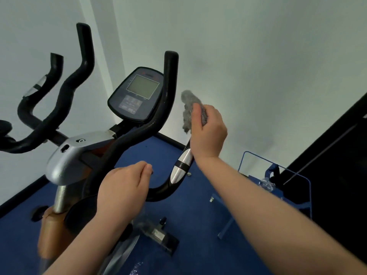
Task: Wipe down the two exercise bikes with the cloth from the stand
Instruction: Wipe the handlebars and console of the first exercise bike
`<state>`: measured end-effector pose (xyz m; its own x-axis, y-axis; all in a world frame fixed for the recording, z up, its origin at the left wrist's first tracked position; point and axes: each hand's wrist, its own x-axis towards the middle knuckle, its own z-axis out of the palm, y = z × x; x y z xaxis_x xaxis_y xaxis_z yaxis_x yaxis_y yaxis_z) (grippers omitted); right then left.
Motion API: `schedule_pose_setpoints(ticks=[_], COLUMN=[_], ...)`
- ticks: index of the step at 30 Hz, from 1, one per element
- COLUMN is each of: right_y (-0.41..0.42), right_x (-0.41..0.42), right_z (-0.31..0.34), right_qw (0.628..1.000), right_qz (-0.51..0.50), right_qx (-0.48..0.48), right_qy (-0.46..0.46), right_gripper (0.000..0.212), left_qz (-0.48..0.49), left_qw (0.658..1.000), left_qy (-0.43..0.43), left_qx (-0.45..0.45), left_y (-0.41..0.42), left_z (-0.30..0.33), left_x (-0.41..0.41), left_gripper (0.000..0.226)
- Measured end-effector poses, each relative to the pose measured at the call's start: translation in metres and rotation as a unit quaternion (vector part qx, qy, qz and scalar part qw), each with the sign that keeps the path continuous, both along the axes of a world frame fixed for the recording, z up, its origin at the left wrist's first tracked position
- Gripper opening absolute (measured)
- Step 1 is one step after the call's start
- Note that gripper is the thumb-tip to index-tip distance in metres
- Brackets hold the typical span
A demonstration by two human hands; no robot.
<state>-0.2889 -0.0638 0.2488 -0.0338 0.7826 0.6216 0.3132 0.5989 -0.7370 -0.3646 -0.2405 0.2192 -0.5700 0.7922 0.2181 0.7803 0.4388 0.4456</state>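
Observation:
An exercise bike stands in front of me with black handlebars [168, 92], a console with a grey screen [139, 94] and a silver housing [69, 157]. My right hand [208, 132] grips a grey cloth [189, 108] wrapped round the upper end of the right handlebar, just above its silver sensor grip [181, 165]. My left hand [123, 187] has its fingers curled over the lower bend of the same handlebar. A second bike's handlebar [42, 84] shows at the far left.
A blue wire-frame stand [278, 181] sits on the blue floor [178, 215] at the right, next to a black panel [337, 155]. White walls meet in a corner behind the bike. The bike's base and foot bar [160, 235] lie below my hands.

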Motion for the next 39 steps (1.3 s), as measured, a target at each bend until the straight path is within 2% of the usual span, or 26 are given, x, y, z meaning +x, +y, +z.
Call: schedule_pose_setpoints(ticks=[1,2,3,4,5,6,7,8,9,10,12,13,15,18,25,31,33,36,39], right_y=[-0.007,-0.012,-0.011,-0.005,0.004,0.018,0.03,0.037,0.038,0.033,0.014,0.006,-0.003,-0.008,-0.027,-0.088,-0.076,-0.045,-0.048], right_x=[-0.006,-0.008,-0.003,0.006,0.018,0.027,0.033,0.035,0.034,0.029,0.014,0.007,-0.003,-0.006,-0.005,0.005,0.004,0.002,0.005], right_z=[-0.001,-0.002,-0.001,0.001,0.006,0.013,0.019,0.024,0.024,0.021,0.01,0.005,0.002,0.004,-0.005,-0.049,-0.041,-0.017,-0.023], right_qw=[0.998,0.997,0.999,0.995,0.974,0.937,0.903,0.891,0.904,0.934,0.986,0.993,0.98,0.944,0.932,0.874,0.884,0.917,0.924], right_qz=[-0.02,-0.027,-0.017,0.015,0.074,0.146,0.203,0.23,0.232,0.217,0.15,0.109,0.057,0.053,0.035,0.108,0.112,0.106,0.118], right_qx=[-0.051,-0.073,-0.045,0.029,0.11,0.17,0.19,0.178,0.148,0.102,0.002,-0.046,-0.137,-0.237,-0.265,-0.39,-0.385,-0.324,-0.317], right_qy=[0.032,0.026,-0.019,-0.095,-0.185,-0.267,-0.327,-0.349,-0.327,-0.264,-0.077,0.008,0.133,0.224,0.243,0.268,0.24,0.207,0.175], right_gripper=[0.025,0.024,0.023,0.021,0.022,0.023,0.025,0.027,0.026,0.024,0.022,0.022,0.025,0.03,0.034,0.038,0.036,0.034,0.034], left_qz=[-0.001,-0.001,0.0,0.0,-0.003,-0.003,-0.003,-0.004,-0.006,-0.006,-0.006,-0.009,-0.013,-0.019,-0.032,-0.028,-0.029,-0.025,-0.014], left_qw=[1.0,1.0,1.0,1.0,1.0,1.0,1.0,1.0,1.0,1.0,1.0,1.0,1.0,0.999,0.999,0.999,0.999,1.0,1.0], left_qy=[0.0,0.0,0.002,0.006,0.011,0.012,0.012,0.01,0.01,0.01,0.016,0.018,0.019,0.024,0.031,0.029,0.025,0.015,0.01], left_qx=[0.001,0.001,0.0,-0.001,-0.003,-0.005,-0.007,-0.011,-0.014,-0.015,-0.016,-0.017,-0.013,-0.025,-0.03,-0.015,-0.013,-0.008,0.003], left_y=[0.0,0.0,0.0,0.0,0.001,0.001,0.002,0.002,0.003,0.003,0.002,0.002,0.003,0.003,0.005,0.004,0.005,0.004,0.004], left_z=[0.0,0.0,0.0,0.001,0.001,0.002,0.002,0.003,0.003,0.003,0.004,0.004,0.005,0.005,0.002,0.0,0.001,0.001,0.0], left_x=[0.0,0.0,0.0,0.001,0.001,0.0,0.0,0.0,0.0,-0.001,0.0,0.002,0.002,0.001,0.0,-0.001,-0.002,-0.001,0.0], left_gripper=[0.039,0.039,0.041,0.043,0.045,0.047,0.048,0.048,0.048,0.047,0.046,0.046,0.046,0.045,0.041,0.042,0.043,0.045,0.045])
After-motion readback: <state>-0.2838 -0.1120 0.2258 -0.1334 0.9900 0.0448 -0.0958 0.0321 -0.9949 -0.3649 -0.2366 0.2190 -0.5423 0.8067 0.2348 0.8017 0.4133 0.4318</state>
